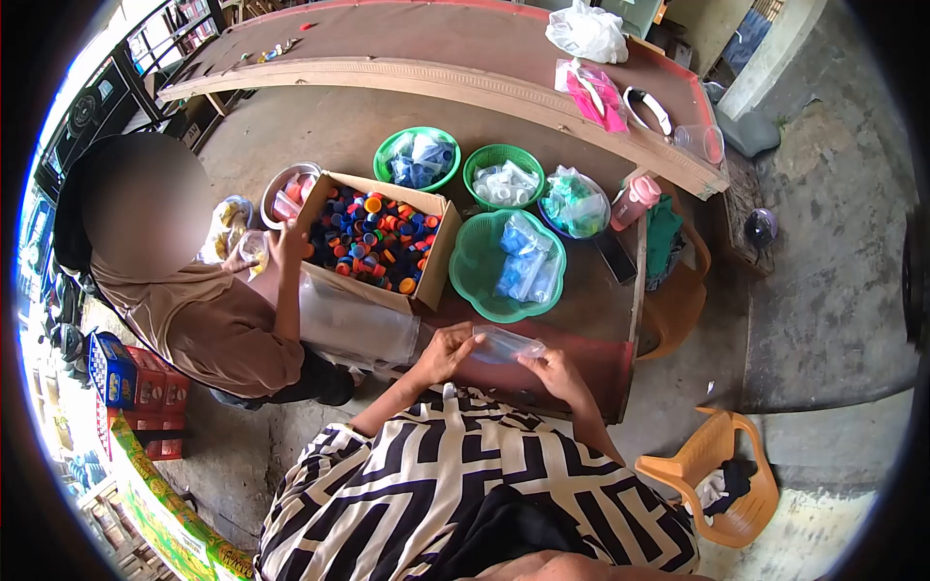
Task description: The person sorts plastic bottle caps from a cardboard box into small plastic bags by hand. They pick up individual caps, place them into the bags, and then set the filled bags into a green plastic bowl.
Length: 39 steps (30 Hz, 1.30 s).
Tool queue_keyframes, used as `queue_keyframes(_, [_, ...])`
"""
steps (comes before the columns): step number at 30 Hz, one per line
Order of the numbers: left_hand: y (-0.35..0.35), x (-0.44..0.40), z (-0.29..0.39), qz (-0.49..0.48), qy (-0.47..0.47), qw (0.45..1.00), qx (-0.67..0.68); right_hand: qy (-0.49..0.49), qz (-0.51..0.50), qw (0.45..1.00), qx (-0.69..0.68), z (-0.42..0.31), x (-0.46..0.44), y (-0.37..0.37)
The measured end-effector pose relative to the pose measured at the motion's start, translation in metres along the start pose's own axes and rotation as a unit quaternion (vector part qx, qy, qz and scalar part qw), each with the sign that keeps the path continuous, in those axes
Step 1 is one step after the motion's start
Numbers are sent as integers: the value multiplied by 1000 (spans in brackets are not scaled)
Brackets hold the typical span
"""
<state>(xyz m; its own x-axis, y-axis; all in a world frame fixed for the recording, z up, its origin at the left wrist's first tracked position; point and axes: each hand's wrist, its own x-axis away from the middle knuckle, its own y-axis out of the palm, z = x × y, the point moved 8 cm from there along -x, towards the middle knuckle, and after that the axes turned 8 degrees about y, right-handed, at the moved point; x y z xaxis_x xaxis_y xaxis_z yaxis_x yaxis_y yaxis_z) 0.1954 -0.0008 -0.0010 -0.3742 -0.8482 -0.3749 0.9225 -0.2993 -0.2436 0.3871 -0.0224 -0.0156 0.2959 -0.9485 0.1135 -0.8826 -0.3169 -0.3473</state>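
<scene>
Between my two hands, over the table's near edge, a clear plastic bag (506, 345) is stretched out. My left hand (447, 352) pinches its left end, and my right hand (554, 372) grips its right end. Just beyond the bag sits a green scalloped basin (465, 283) with packs of light blue items (528, 259). To its left stands a cardboard box (438, 257) full of mostly blue, orange and red bottle caps (373, 237). Flat clear plastic sheets (358, 324) lie in front of the box.
A co-worker (203, 320) stands at the left, hands by a pink-filled bowl (276, 194). Green baskets (417, 136) and a phone (614, 256) are on the table. Behind runs a wooden-edged table (436, 77). An orange chair (717, 465) is at the right.
</scene>
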Motion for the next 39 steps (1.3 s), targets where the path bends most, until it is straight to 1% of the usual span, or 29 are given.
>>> queue_keyframes(2, [11,16,-18,-19,-61,998,10,30,-36,999,14,20,11,9])
queue_keyframes(3, [15,16,-17,-19,-61,998,10,30,-37,999,14,23,13,10])
queue_keyframes(5, [17,12,-15,18,-50,998,43,84,-13,996,7,40,14,6])
queue_keyframes(6, [19,16,-34,-24,-142,989,10,84,-12,996,5,39,13,5])
queue_keyframes(7, [17,7,-22,-27,-142,989,8,82,3,997,3,36,11,1])
queue_keyframes(9, [6,-18,11,32,-63,997,19,77,22,997,-1,30,2,-4])
queue_keyframes(10, [4,-21,6,33,-46,998,12,55,33,997,-47,25,-2,-6])
queue_keyframes(11, [3,-26,7,29,-46,998,13,34,45,994,-94,20,-5,-9])
queue_keyframes(13, [-2,-35,14,22,-29,999,5,43,53,993,-98,14,-10,-14])
queue_keyframes(14, [-1,-35,-2,17,-55,998,30,49,55,992,-99,12,-14,-15])
queue_keyframes(15, [0,-40,6,15,-58,998,30,52,55,992,-102,15,-18,-14])
queue_keyframes(17, [-5,-53,40,104,-3,985,140,11,94,992,-86,16,-24,-19])
queue_keyframes(18, [-5,-53,40,98,21,986,133,-42,123,988,-84,-6,-24,-25])
queue_keyframes(19, [-6,-49,31,98,19,986,134,-40,123,988,-85,-3,-23,-24])
queue_keyframes(21, [0,-38,6,-18,12,999,-25,-52,76,994,-65,3,-24,-17])
queue_keyframes(22, [3,-27,-11,-57,-42,997,-34,-51,76,994,-65,8,-20,-17])
queue_keyframes(24, [9,-4,-25,-83,-74,992,-55,-13,-3,997,-70,23,-8,-2])
queue_keyframes(25, [15,8,-31,-108,-104,986,-76,-11,-3,997,-70,22,-1,1])
queue_keyframes(26, [19,18,-33,-109,-105,986,-74,-9,-18,998,-56,21,7,6])
queue_keyframes(27, [22,26,-32,-93,-100,990,-18,-6,-33,999,-41,21,14,11])
queue_keyframes(28, [26,35,-32,-76,-97,992,38,62,-41,996,-57,35,22,18])
queue_keyframes(29, [32,48,-44,-76,-100,991,41,65,-42,995,-57,44,28,24])
queue_keyframes(31, [46,81,-89,-112,-259,957,62,170,-66,981,-71,83,38,40])
queue_keyframes(32, [49,79,-79,-84,-254,958,103,211,-59,975,-45,94,41,44])
queue_keyframes(33, [51,86,-83,-84,-258,957,104,214,-61,974,-46,101,43,49])
queue_keyframes(35, [51,97,-93,-94,-260,961,24,217,-21,976,-29,113,44,51])
queue_keyframes(36, [49,90,-71,-113,-147,983,-8,218,-22,975,-30,107,45,53])
queue_keyframes(38, [46,89,-69,-137,-168,976,-24,196,98,976,-13,90,43,35])
queue_keyframes(39, [47,92,-71,-159,-186,969,-38,197,96,976,-14,81,42,36])
